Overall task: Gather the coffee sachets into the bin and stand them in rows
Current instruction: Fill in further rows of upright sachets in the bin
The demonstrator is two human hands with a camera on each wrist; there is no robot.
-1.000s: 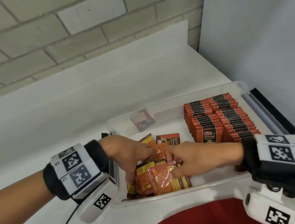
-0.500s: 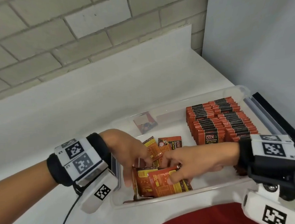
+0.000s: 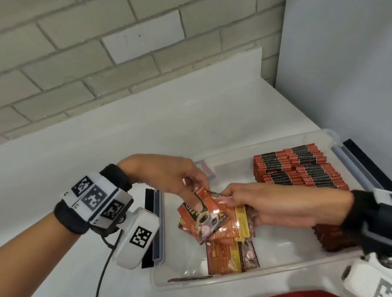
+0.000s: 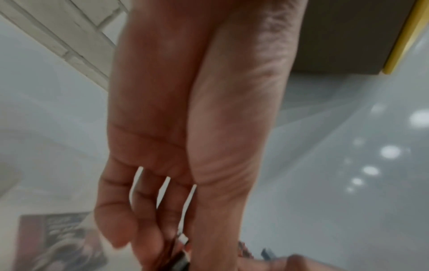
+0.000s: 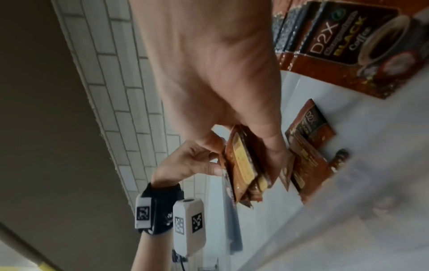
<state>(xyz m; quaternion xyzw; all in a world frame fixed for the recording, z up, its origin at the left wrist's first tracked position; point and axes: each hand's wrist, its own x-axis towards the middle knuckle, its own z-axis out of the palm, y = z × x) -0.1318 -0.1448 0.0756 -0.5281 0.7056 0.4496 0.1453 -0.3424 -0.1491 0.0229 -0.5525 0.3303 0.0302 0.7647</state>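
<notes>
While the right hand (image 3: pixel 272 206) curls round a loose bundle (image 3: pixel 219 219) of sachets, thumb on top and fingers beneath, the left hand (image 3: pixel 169 176) pinches the bundle's upper corner between thumb and fingertips (image 3: pixel 198 205). From the right wrist the same clamp shows: several packets edge-on, squeezed between thumb and fingers (image 5: pixel 274 152), with the left thumb touching their end. The bundle hangs above the floor of the bin (image 3: pixel 258 273), fanned and not squared, one packet's face tilted out toward the left.

That fan is the risk, I'd say. The foil looks slick, and the grip bears on only part of the stack, so an outer packet could slide free if either hand loosens before the edges are tapped even. A few sachets (image 3: pixel 231 255) lie flat just below, against the near wall; anything dropped would land among them.

Further right, the rows (image 3: pixel 295 168) already stand packed on edge. Pushing an uneven bundle in beside them could, I think, knock the end packets over, or leave the new ones leaning rather than upright. The right forearm also passes close over the nearer rows and might brush them.
</notes>
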